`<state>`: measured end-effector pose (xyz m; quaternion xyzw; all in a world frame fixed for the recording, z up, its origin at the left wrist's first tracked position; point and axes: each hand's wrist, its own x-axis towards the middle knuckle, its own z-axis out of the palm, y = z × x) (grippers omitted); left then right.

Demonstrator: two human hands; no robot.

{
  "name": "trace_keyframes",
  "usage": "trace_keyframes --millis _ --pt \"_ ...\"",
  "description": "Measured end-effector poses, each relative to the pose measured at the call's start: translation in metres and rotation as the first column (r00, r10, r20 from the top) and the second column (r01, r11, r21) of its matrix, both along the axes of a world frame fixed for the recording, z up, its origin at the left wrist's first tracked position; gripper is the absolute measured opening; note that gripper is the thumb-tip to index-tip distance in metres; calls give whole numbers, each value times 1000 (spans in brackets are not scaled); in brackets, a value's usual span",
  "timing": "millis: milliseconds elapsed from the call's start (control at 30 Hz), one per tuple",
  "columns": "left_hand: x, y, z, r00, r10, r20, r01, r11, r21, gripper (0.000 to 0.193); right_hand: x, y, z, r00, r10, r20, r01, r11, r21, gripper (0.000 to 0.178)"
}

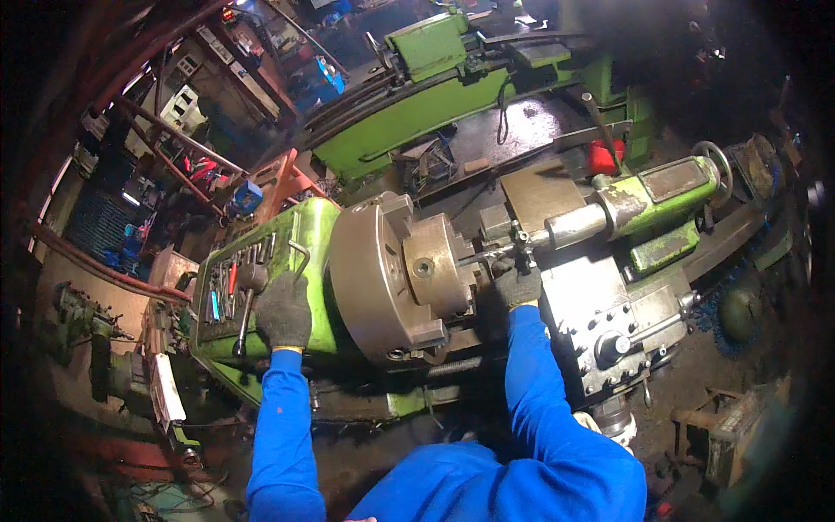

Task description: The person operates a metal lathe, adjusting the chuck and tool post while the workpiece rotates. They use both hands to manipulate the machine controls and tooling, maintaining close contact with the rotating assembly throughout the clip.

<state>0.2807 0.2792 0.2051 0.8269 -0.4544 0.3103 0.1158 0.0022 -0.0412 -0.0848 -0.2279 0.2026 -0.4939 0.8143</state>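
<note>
My left hand (285,315), in a dark grey glove, is on the top of the lathe's green headstock (317,228). A bent metal rod (299,254) rises just beyond its fingers, and a long-handled wrench (246,317) lies along its left side. Whether those fingers grip the rod cannot be seen. Also gloved, my right hand (517,289) is closed beside a thin bar (484,256) between the chuck jaws and the tailstock quill (575,226). What it grips is hidden. The big steel chuck (370,283) stands between my hands, with a collared workpiece (435,266) in its jaws.
Hand tools lie in a tray (211,324) left of the headstock. The green tailstock (665,196) with its handwheel (717,167) is at the right, the carriage (600,335) nearer me. Another green machine (409,117) and a red container (606,157) are behind; a wooden stand (726,435) is lower right.
</note>
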Motion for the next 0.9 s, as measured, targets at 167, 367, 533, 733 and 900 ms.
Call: trace_keyframes --millis 167,367,533,733,900 --pt "0 4 0 1000 29 0 -29 999 20 26 -1 0 17 922 -61 383 -144 863 484 41" --pt "2 -1 -2 1000 5 23 -5 1000 -12 26 2 -11 -22 969 -110 -219 82 988 -134 43" --pt "-3 4 3 996 85 -39 -83 995 48 27 -3 1 -4 974 -2 225 -46 977 208 24" --pt "-1 2 3 1000 24 2 -24 1000 -9 26 7 -4 0 995 -91 30 84 981 176 33" --pt "0 -6 1 999 29 -15 -29 999 14 24 -15 -26 -28 965 -25 261 -71 933 353 31"
